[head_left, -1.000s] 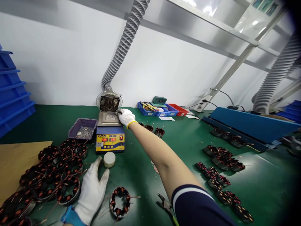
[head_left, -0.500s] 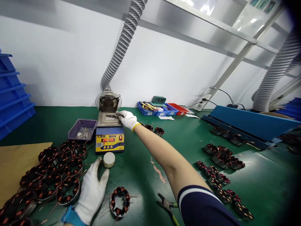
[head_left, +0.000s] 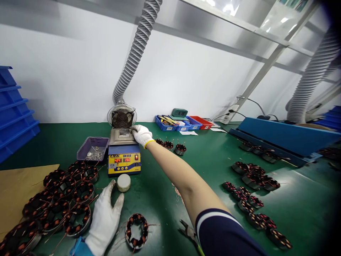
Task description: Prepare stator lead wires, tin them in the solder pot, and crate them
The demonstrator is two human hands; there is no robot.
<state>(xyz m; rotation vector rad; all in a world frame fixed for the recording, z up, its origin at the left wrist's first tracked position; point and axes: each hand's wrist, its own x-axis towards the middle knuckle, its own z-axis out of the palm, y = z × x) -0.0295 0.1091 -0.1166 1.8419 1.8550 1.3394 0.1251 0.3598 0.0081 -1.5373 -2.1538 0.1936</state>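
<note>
My right hand (head_left: 142, 135), in a white knit glove, is at the right edge of the solder pot (head_left: 124, 161). Its fingers are pinched together at the metal top; a small dark piece shows at the fingertips, too small to name. My left hand (head_left: 103, 218), gloved in white with a blue cuff, rests on the green bench with thumb and fingers apart and nothing held. Just beyond its fingertips stands a round white-topped tub (head_left: 124, 182). To its right lies a single wound stator (head_left: 136, 232), copper leads sticking out. Several more stators (head_left: 78, 219) crowd its left side.
A purple tray (head_left: 80, 153) with small bits sits left of the pot, below a fan and grey duct (head_left: 141, 39). Pliers (head_left: 189, 233) lie beneath my right arm. Small bins (head_left: 166, 125), rows of stators (head_left: 253, 217) and a blue panel (head_left: 282, 138) stand rightward.
My right hand has shifted slightly left at the solder pot's top. The pot's red readouts show different digits. My left hand keeps its place, and the view has turned slightly.
</note>
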